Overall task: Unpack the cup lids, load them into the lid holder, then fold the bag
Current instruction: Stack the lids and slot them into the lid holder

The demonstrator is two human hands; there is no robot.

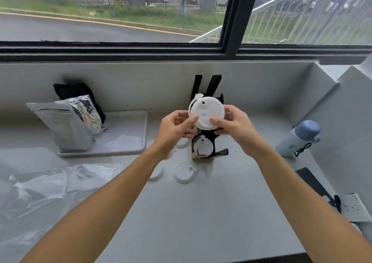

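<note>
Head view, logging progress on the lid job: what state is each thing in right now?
Held lid: pinched by left hand and right hand, above the holder.
Lid holder: upright, at least one lid inside.
Loose lids: lying on the counter, not yet loaded.
Plastic bag: emptied, crumpled, unfolded.
Silver pouch: standing on the tray.
Bottle: capped, leaning.

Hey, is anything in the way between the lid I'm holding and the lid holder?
Nothing visible blocks it. Both hands, left hand and right hand, hold the lid directly above the black lid holder, where one lid already sits low.
</note>
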